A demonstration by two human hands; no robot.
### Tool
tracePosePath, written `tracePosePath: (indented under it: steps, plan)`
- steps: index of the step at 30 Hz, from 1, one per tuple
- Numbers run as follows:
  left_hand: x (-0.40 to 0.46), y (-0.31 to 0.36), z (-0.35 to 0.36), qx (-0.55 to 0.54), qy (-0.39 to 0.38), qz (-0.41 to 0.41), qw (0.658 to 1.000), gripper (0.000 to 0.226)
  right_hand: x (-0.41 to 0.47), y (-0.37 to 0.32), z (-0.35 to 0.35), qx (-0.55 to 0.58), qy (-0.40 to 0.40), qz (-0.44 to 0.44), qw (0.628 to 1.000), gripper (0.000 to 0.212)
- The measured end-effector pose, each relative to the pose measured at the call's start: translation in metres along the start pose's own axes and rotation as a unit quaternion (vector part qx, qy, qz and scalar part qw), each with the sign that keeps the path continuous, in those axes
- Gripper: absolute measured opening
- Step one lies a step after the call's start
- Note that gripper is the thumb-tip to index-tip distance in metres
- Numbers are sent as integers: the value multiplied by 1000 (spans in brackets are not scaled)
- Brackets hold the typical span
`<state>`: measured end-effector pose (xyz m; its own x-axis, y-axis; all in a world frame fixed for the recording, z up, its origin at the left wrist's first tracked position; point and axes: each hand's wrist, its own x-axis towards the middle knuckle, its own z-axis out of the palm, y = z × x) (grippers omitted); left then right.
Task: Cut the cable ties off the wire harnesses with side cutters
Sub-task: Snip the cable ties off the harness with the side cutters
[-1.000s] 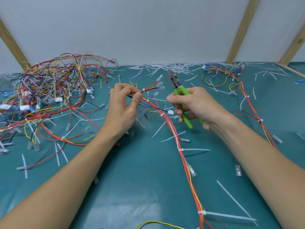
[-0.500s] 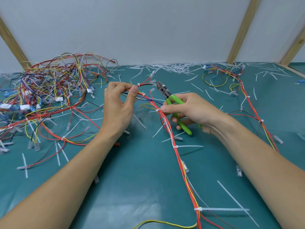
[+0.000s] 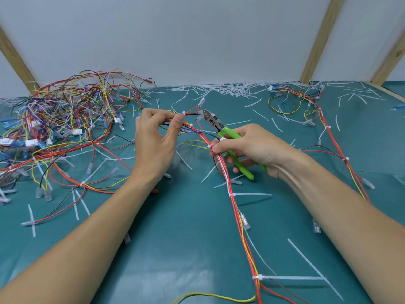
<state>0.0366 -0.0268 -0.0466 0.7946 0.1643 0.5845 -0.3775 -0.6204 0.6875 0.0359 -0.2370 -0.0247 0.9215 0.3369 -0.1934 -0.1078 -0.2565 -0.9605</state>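
Observation:
A wire harness [image 3: 237, 213] of red, yellow and white wires runs from the table's near edge up to my hands. My left hand [image 3: 153, 141] pinches its upper end beside a white cable tie [image 3: 183, 113]. My right hand [image 3: 252, 148] grips the green-handled side cutters [image 3: 221, 130] and pinches the harness with thumb and forefinger next to another tie [image 3: 210, 146]. The cutter jaws point up-left, just right of the wires, touching no tie. More ties [image 3: 232, 194] with long tails sit lower on the harness.
A tangled heap of harnesses [image 3: 65, 119] fills the left of the teal table [image 3: 175, 249]. Another harness [image 3: 328, 132] lies at the right. Cut tie pieces [image 3: 230, 89] litter the back edge. Wooden posts and a white wall stand behind.
The cutters swung down and left from upright toward the wires. My right thumb and forefinger took hold of the harness, and the wires shifted slightly.

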Motion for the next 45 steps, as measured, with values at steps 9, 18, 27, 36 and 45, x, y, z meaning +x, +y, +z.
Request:
tracePosePath:
  steps: [9,18,27,36,45]
  plan:
    - [0,-1,0,-10,7,-6,1000,19,1,0,2,89,-16,7,996,16]
    - [-6,21,-6,37,90,167,981,6,1,-3,3,122,75,-45,989,32]
    - [-14,19,3,-73,-197,14,978,32,-1,-5,6,137,70,-78,985,32]
    - [-7,13,1,-274,-228,-108,928,18,0,-5,3,118,19,-46,992,27]
    - [0,12,-10,-501,-358,-205,760,4,-4,-9,-4,185,-116,2,976,26]
